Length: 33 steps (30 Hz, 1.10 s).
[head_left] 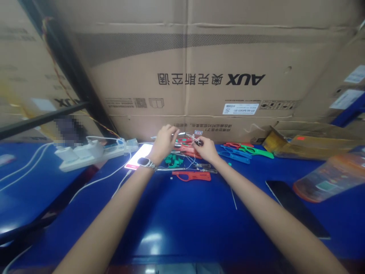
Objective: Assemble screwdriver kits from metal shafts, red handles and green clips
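Observation:
My right hand (pixel 205 148) pinches thin white wires (pixel 195 138) above a pile of parts. My left hand (pixel 166 141) is to its left, fingers bent together; a pale, blurred tip shows beside them, and I cannot make out what they hold. Red lighter shells (pixel 190 151) lie under and between the hands. Small green plastic pieces (pixel 173 161) are heaped below my left hand. Nearer to me, an orange-red lighter shell (pixel 194 176) lies flat, with metal tubes (pixel 171 169) just behind it.
A lit phone (pixel 138 158) lies beside my left wrist, near a white power strip (pixel 94 154) with cables. Blue and green lighter shells (pixel 242 152) are at the right. A dark tablet-like slab (pixel 296 207), a clear plastic jar (pixel 330 177) and an open carton (pixel 308 144) stand farther right.

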Motion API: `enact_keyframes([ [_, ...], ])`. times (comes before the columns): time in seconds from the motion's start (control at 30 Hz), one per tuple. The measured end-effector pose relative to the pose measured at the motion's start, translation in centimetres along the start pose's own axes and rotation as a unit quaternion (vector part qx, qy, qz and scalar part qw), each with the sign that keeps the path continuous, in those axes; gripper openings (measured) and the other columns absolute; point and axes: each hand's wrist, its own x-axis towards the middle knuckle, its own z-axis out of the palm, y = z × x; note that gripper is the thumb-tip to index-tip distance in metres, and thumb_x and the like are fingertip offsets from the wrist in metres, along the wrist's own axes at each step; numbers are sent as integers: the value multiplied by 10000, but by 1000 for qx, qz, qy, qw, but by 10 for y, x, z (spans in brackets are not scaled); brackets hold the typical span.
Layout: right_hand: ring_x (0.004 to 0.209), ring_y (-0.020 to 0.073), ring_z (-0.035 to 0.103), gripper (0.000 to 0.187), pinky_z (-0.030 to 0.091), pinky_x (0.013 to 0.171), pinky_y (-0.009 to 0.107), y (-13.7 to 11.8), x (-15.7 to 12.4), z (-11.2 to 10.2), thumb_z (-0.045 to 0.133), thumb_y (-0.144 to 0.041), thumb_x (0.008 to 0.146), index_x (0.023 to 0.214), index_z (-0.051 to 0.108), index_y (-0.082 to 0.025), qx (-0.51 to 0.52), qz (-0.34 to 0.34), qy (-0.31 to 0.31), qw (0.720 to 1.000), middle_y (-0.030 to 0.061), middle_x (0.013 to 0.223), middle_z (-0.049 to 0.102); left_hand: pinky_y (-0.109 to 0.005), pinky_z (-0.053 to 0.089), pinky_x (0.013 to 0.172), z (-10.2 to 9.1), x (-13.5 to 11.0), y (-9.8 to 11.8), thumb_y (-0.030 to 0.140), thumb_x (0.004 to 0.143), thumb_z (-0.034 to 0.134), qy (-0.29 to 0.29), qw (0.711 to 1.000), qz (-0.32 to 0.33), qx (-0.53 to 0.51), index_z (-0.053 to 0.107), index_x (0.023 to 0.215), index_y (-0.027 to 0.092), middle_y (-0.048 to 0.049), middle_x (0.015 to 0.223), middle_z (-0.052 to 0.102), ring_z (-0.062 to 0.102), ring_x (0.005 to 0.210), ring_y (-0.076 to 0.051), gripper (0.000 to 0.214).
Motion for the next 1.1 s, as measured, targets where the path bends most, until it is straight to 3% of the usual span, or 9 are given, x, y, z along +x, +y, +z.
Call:
enact_keyframes([
  [0.17,793,200,640,135,453,777,340,14,-15,-2,690,-266,766,889,675,-215,-50,1,-34,998,17,837,717,-389,454,855,36,-20,-24,280,993,412,-73,997,-22,-31,653,923,167,-85,892,608,560,890,-241,276],
  [0.27,849,210,629,205,458,814,372,15,-21,-5,685,-246,777,979,661,-217,-43,-21,-19,999,37,924,696,-393,459,855,51,-25,-28,287,988,423,-90,994,-15,-53,661,924,171,-79,882,609,562,875,-235,273],
  [0.4,960,246,600,163,449,857,403,9,-29,-8,643,-262,823,980,651,-220,-54,-49,15,997,65,982,641,-382,473,856,60,-27,-27,267,962,479,-112,990,-8,-84,667,921,174,-72,895,628,581,891,-226,214],
  [0.57,1052,291,545,230,422,884,436,-13,-43,-9,610,-233,852,1077,649,-210,-95,-127,22,987,101,1076,592,-386,467,883,37,-35,-23,274,967,478,-94,991,-17,-90,662,942,169,-78,938,632,582,936,-230,214],
  [0.67,997,245,564,166,428,862,376,-32,-47,-3,600,-214,878,1023,679,-215,-81,-229,-96,965,75,1012,603,-365,469,859,8,-54,-20,287,971,482,-43,994,-31,-93,656,987,170,-71,963,641,596,930,-219,210],
  [0.77,902,215,592,157,428,783,318,-52,-41,10,604,-175,870,962,717,-233,-105,-296,-236,920,52,944,638,-349,473,802,-16,-80,-20,273,952,511,-27,993,-65,-98,661,986,181,-52,915,664,604,852,-205,180],
  [0.9,772,209,615,181,392,654,284,-73,-24,28,640,-135,783,871,747,-253,-147,-294,-286,900,38,863,684,-332,471,729,-29,-106,-26,296,957,494,-12,987,-117,-109,669,1014,183,-64,958,689,602,827,-200,216],
  [1.1,583,188,575,203,344,553,284,-87,-12,43,634,-79,697,705,730,-258,-208,-267,-342,877,15,693,678,-314,473,694,-27,-109,-36,296,955,490,7,982,-147,-118,668,1027,184,-66,978,691,603,820,-190,222],
])
